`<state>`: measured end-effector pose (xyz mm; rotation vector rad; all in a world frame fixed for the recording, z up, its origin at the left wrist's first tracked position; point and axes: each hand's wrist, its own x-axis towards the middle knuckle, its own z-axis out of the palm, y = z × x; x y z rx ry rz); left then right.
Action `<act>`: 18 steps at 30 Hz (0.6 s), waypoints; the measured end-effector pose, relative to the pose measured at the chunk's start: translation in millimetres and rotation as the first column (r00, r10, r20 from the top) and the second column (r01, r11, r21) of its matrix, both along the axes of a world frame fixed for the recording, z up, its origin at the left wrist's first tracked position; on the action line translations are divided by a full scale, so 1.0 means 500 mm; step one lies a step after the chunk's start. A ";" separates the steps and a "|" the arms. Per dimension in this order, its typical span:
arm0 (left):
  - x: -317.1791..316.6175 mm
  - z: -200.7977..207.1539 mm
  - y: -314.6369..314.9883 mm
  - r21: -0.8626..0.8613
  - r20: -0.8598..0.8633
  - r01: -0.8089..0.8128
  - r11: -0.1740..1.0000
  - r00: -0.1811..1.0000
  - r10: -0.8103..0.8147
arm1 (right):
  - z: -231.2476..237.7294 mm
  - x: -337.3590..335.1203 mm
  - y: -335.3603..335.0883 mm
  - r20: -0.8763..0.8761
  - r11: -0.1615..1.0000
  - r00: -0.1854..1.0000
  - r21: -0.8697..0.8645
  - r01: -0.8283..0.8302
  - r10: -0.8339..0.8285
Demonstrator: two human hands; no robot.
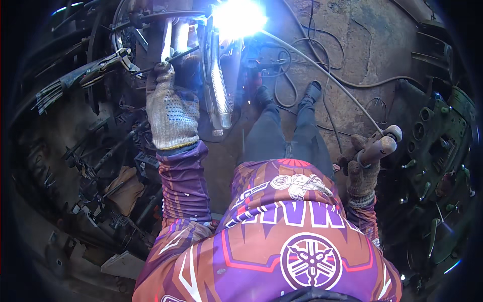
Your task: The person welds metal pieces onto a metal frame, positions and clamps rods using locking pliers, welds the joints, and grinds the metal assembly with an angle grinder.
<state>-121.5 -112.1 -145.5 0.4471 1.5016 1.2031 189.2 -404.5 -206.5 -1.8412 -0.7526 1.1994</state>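
Note:
My left hand (172, 108), in a dotted knit glove, reaches up to a cluster of shiny metal tubes (219, 90) and is closed around a thin dark rod (183, 53) that lies across them. A white welding glare (237, 17) burns just right of the tubes' top end. My right hand (361, 171), in a brown knit glove, is held out at the right and grips a tan cylindrical handle (380, 147). A pale cable (322, 70) runs from that handle toward the glare. My legs and dark shoes (313, 90) stand between both hands.
Locking pliers (100, 66) clamp onto dark metal parts at the upper left. Tools and scrap (100, 166) crowd the left side. Black cables (287, 75) loop over the rusty floor. A dark green machine casing (427, 151) with holes and bolts stands at the right.

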 end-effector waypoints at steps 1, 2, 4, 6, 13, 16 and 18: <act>-0.005 -0.003 0.001 -0.007 -0.048 -0.008 1.000 0.999 0.007 | -0.009 0.004 -0.006 0.023 1.000 1.000 -0.010 -0.016 0.016; -0.010 -0.003 0.002 -0.013 -0.096 -0.016 1.000 0.995 0.015 | -0.022 0.007 -0.008 0.077 0.999 0.996 -0.016 -0.045 0.046; -0.021 0.011 -0.008 -0.061 -0.783 0.403 0.913 0.549 -0.294 | -0.009 0.001 0.002 0.031 0.999 0.999 0.047 -0.010 0.008; -0.036 -0.004 -0.004 -0.089 -0.886 0.500 0.862 0.356 -0.297 | 0.030 -0.023 0.048 -0.077 0.990 0.995 0.123 0.067 -0.058; 0.006 0.016 -0.002 0.034 -0.349 0.188 0.982 0.923 -0.164 | 0.066 -0.040 0.062 -0.080 0.983 0.980 -0.032 0.178 -0.180; 0.015 0.022 -0.002 0.047 -0.139 0.102 0.994 0.986 -0.094 | 0.061 -0.031 0.054 -0.131 0.991 0.982 -0.025 0.130 -0.133; -0.009 0.009 0.001 0.015 -0.168 0.115 0.993 0.980 -0.111 | 0.060 -0.031 0.051 -0.155 0.997 0.985 -0.016 0.072 -0.073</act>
